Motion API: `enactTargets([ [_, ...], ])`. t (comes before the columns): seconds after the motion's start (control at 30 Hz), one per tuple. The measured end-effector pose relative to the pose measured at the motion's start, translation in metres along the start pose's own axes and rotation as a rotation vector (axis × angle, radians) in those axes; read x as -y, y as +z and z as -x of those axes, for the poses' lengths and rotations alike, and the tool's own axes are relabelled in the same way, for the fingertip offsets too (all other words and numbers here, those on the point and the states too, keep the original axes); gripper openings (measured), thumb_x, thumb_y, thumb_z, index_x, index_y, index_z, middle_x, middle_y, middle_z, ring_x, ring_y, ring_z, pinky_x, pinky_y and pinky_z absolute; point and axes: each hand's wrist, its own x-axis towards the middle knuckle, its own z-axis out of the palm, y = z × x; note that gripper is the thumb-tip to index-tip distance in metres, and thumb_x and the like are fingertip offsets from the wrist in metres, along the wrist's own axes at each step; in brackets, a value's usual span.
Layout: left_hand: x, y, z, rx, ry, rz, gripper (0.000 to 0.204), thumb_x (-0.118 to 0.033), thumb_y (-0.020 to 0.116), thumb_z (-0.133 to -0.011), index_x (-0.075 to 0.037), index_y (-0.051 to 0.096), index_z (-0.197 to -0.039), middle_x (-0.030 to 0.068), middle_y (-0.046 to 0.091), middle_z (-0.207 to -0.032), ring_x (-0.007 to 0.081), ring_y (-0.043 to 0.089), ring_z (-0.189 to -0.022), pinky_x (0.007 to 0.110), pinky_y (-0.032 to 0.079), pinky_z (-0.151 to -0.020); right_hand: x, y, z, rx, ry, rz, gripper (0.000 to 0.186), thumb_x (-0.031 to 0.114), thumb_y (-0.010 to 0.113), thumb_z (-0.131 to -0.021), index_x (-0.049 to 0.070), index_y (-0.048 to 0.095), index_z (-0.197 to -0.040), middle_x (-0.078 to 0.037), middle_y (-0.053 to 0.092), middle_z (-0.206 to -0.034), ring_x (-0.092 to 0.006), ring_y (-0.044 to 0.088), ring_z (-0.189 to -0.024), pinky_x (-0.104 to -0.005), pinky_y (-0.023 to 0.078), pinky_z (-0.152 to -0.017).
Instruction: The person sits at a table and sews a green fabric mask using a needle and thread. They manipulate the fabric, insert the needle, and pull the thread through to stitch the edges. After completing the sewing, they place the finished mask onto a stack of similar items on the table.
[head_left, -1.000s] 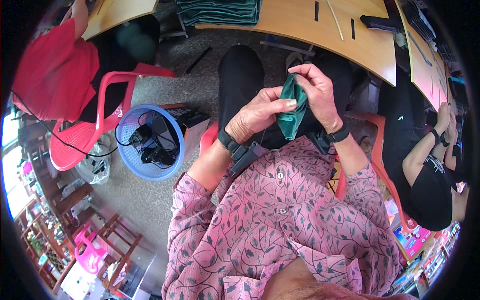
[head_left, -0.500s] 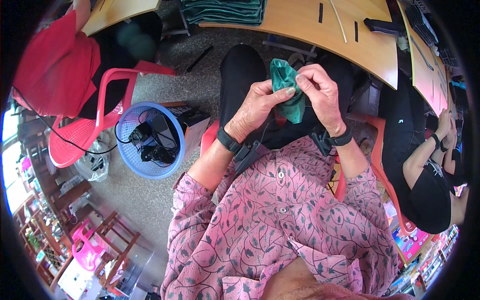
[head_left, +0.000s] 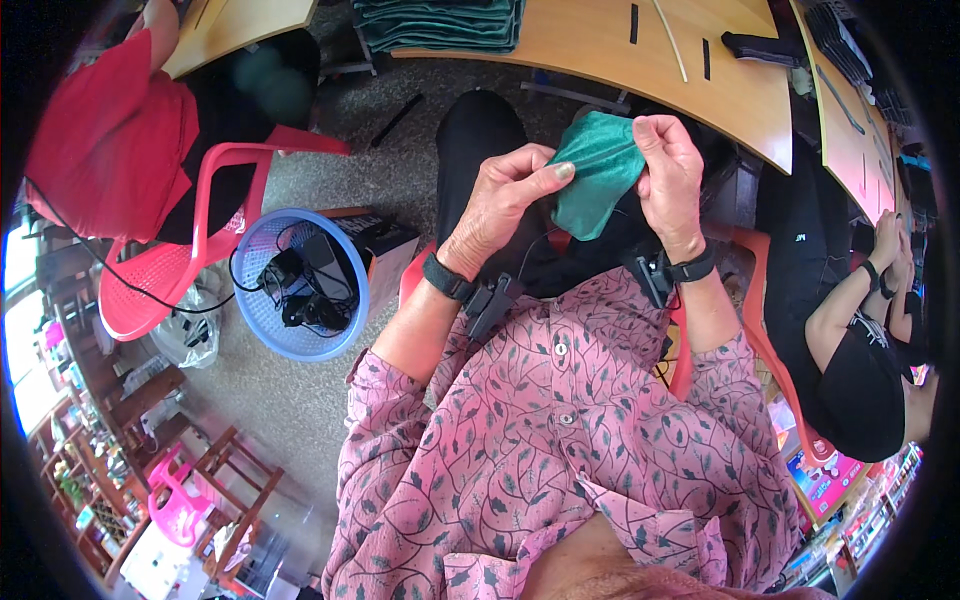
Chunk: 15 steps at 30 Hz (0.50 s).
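Note:
A small piece of shiny green velvet cloth (head_left: 598,195) is stretched between my two hands above my lap. My left hand (head_left: 505,200) pinches its left edge between thumb and fingers. At the upper right corner my right hand (head_left: 672,185) pinches the same cloth. A fold or seam line runs across the cloth from one grip to the other, and its lower part hangs down. Whether a needle is in my fingers I cannot make out. Both my wrists carry black straps with small dark devices.
A stack of folded green cloth (head_left: 440,28) lies on the wooden table (head_left: 590,45) ahead. To my left stand a blue basket (head_left: 352,330) of black cables and a pink chair (head_left: 140,290) beside a person in red. Another person's hands (head_left: 888,250) are at the far right.
The bunched cloth has been spread out flatter and pulled taut. My right hand has moved a little to the right and up, away from my left hand.

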Motion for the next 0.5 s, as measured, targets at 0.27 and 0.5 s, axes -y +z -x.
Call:
enactTargets([
  [0.27,-0.006,0.010,0.003,0.032,-0.151,0.278,0.009,-0.012,0.065,-0.093,-0.003,0.067,-0.096,-0.0001,0.067,-0.091,0.0062,0.061,-0.081,0.024,0.051,-0.078,0.000,-0.006,-0.008,0.074,0.007,-0.148,0.033,0.011,0.067,-0.092,0.004,0.059,-0.123,-0.001,0.064,-0.096,-0.0042,0.052,-0.069,-0.0181,0.043,-0.062],
  [0.5,-0.006,0.002,0.003,0.000,-0.188,0.400,0.020,-0.010,0.061,-0.094,-0.003,0.065,-0.112,0.0049,0.069,-0.103,0.0142,0.066,-0.095,0.030,0.053,-0.088,0.004,-0.001,-0.006,0.082,-0.023,-0.040,0.035,0.019,0.061,-0.097,0.004,0.056,-0.129,-0.005,0.064,-0.115,-0.0093,0.061,-0.086,-0.0226,0.049,-0.071],
])
